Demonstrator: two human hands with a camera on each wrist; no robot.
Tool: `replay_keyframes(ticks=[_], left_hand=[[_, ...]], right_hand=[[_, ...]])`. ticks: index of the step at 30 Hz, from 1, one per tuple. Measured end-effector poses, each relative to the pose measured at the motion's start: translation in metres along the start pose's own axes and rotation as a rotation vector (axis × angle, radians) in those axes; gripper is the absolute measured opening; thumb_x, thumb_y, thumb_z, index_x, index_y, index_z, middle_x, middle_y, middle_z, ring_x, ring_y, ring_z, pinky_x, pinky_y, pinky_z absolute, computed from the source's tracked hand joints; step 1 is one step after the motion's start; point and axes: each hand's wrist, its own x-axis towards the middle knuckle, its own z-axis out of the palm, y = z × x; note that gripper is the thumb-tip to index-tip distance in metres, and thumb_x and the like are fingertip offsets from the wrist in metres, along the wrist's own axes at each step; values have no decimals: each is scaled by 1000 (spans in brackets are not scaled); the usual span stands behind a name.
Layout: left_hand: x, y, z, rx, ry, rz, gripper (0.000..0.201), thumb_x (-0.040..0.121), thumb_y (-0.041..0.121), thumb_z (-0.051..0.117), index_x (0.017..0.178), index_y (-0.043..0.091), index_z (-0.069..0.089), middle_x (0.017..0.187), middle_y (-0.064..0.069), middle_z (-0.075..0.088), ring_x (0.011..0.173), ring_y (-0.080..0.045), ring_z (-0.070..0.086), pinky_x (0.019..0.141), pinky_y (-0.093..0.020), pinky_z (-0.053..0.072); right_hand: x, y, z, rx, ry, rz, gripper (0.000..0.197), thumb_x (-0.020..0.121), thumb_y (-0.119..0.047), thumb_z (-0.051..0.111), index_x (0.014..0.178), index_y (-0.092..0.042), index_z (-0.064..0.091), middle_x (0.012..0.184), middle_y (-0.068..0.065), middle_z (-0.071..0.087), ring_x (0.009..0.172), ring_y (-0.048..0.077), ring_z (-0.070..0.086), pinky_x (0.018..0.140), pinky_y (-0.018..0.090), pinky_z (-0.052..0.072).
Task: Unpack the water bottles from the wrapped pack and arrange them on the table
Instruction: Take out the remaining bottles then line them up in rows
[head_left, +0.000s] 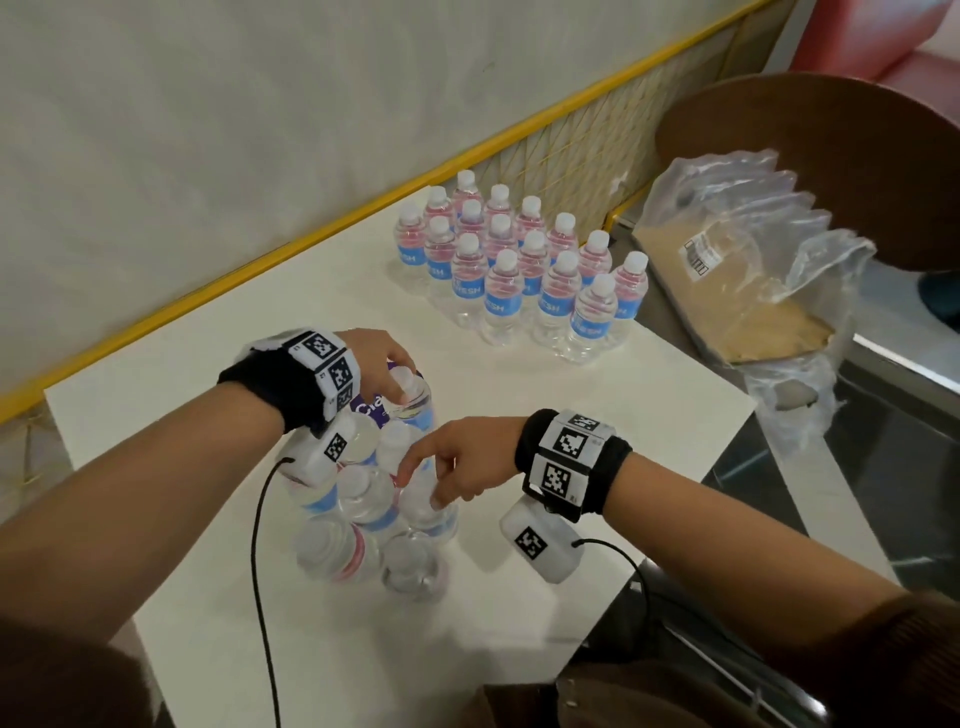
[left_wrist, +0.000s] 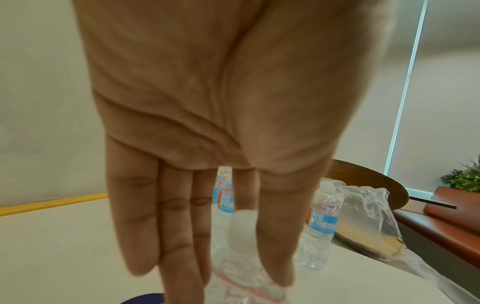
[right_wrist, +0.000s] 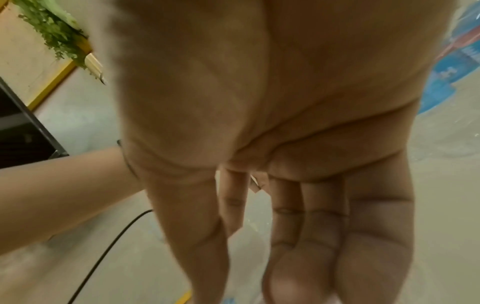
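Left hand (head_left: 379, 358) and right hand (head_left: 457, 462) on the pack (head_left: 363, 499), near end of the bench (head_left: 545, 395).
Head: arranged bottles (head_left: 519, 270) stand far back. Left wrist: I pinch one bottle (left_wrist: 241, 236) by the cap; tugging hard could topple neighbours. Right wrist: fingers (right_wrist: 298, 236) loose, gripping nothing.

Bare table (head_left: 332, 317) lies open between the wrapped pack (head_left: 363, 519) near the front and the standing bottles (head_left: 519, 265) massed at the far right corner, and also right of the pack. The yellow rail (head_left: 291, 254) and the wall close the far left edge; crumpled plastic wrap (head_left: 753, 234) lies just beyond the right edge beside the bottles. The left hand (head_left: 379, 358) gripping the pack's far end, the right hand (head_left: 462, 462) and a black cable (head_left: 257, 545) block its top.
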Motion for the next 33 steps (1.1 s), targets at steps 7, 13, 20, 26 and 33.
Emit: replay_keyframes(ticks=[7,13,20,26,33], left_hand=[[-5,11,1,-63,112,26,26,79,24,72,103,13,71,58,10,60,60,-14,66,72,-28,54],[0,38,-3,-135,87,68,27,79,17,74,102,4,70,70,-2,68,61,-16,68,63,-24,54],[22,80,-7,-204,92,133,32,83,18,71,110,2,66,84,-8,71,72,-20,69,59,-20,50],[46,113,-7,-223,185,173,36,90,21,62,121,3,61,120,-17,66,91,-26,72,77,-29,53],[67,130,-11,-158,219,155,48,93,28,57,135,6,49,142,-15,45,123,-34,52,103,-36,43]], right_hand=[[-2,-1,16,-135,229,43,34,79,-26,72,111,-21,62,74,-7,51,76,18,48,70,25,38],[-18,26,0,-124,382,191,28,80,-22,67,107,-21,63,88,1,55,79,20,50,69,25,39],[-48,69,-41,-114,519,352,29,82,-19,65,111,-21,63,111,5,65,94,20,56,80,25,42],[-57,98,-72,-118,633,422,34,88,-13,59,122,-14,59,119,9,62,110,28,55,86,28,41],[-58,130,-90,-45,747,497,40,89,-18,58,128,-20,53,122,9,59,114,30,52,90,31,42]])
